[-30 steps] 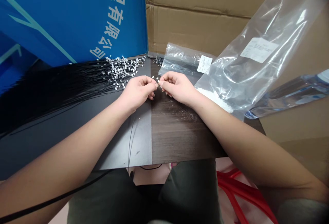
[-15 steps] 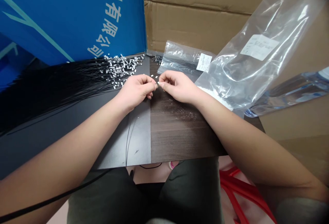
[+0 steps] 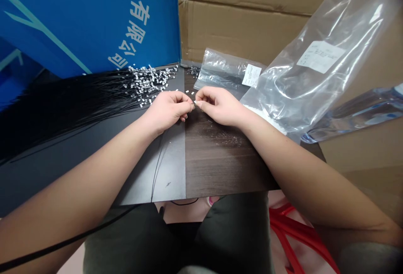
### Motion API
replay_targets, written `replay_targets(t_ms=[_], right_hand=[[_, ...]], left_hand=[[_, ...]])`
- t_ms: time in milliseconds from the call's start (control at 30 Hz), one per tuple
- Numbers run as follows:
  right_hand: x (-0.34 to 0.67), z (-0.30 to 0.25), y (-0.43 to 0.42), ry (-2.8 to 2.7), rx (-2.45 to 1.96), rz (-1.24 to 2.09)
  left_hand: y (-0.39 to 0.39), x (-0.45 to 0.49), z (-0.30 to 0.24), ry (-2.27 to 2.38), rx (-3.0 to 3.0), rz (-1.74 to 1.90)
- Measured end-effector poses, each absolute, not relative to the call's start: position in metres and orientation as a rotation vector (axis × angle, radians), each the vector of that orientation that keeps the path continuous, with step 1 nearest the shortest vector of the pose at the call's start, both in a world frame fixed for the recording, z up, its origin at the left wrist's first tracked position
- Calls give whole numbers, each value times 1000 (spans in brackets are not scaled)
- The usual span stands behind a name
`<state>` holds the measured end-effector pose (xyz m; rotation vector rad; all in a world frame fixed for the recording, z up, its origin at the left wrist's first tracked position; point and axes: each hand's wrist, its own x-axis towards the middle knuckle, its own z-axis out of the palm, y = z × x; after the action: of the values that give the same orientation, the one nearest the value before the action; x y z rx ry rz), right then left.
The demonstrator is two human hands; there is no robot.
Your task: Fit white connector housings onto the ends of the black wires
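Observation:
At the table's middle, my left hand [image 3: 170, 110] is closed in a pinch on a thin black wire [image 3: 156, 165], whose length hangs below the hand and over the front edge. Facing it, fingertips almost touching, my right hand [image 3: 218, 105] pinches a small white connector at the wire's end, mostly hidden by thumb and finger. Just behind the fingertips lie a few loose white connectors [image 3: 192, 93]. To the left spreads a thick bundle of black wires [image 3: 63, 97] with white connectors [image 3: 147, 81] on their ends.
A labelled clear bag [image 3: 226, 72] of dark wires lies at the back. A large clear plastic bag [image 3: 315, 85] with white pieces leans at right, beside a plastic bottle [image 3: 355, 116]. Cardboard [image 3: 252, 30] and a blue panel [image 3: 78, 18] wall the back. Tiny scraps [image 3: 228, 139] dot the table.
Both hands stay in nearly the same place, fingertips slightly closer together. The hanging wire has swung a little. The whole view has shifted slightly.

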<state>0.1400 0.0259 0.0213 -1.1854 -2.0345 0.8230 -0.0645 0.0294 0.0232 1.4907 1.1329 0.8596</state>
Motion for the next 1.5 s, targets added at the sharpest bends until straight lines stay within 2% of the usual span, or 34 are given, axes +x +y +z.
replay_targets(t_ms=[933,1500], right_hand=[[140,22,25,-2109,-1190,787],[138,20,29,-1752,-1195,1178]], left_hand=[[29,-66,25,1197,1559,797],[29,-61,24,1113,1352,876]])
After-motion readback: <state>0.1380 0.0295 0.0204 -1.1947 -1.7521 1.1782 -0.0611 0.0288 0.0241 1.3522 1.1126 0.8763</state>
